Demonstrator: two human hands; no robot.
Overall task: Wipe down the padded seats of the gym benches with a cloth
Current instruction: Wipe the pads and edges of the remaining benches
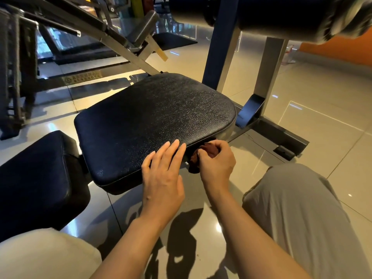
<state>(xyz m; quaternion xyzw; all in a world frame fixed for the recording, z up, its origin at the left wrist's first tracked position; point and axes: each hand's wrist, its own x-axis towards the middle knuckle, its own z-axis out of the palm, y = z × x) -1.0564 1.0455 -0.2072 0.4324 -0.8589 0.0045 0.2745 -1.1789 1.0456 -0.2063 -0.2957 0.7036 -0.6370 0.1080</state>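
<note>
— Where's the cloth [205, 156]?

— Bunched up dark red in the right hand [216, 161], fingers curled tight round it, thumb pinching from the near side. It sits at the near right edge of the seat [153, 121], pressed against the side of the pad just under the top surface.

— And the left hand [163, 172]?

— Flat on the seat's near edge, fingers straight and close together, holding nothing. The two hands are just beside each other.

— What's the seat like?

— Black, pebbled padding with a pale piping line round the rim. A second black pad [38, 178] lies to its left, close by. Behind stands a blue upright [219, 47] and a grey post [267, 71] on a dark base.

— Any writing?

— A gold plate [83, 77] on the frame of the machine behind, with a triangle mark and two lines of letters. Too blurred for me to read.

— The person?

— Crouched, a grey-clad knee [298, 214] to the right, over glossy beige floor tiles [314, 121].
</note>
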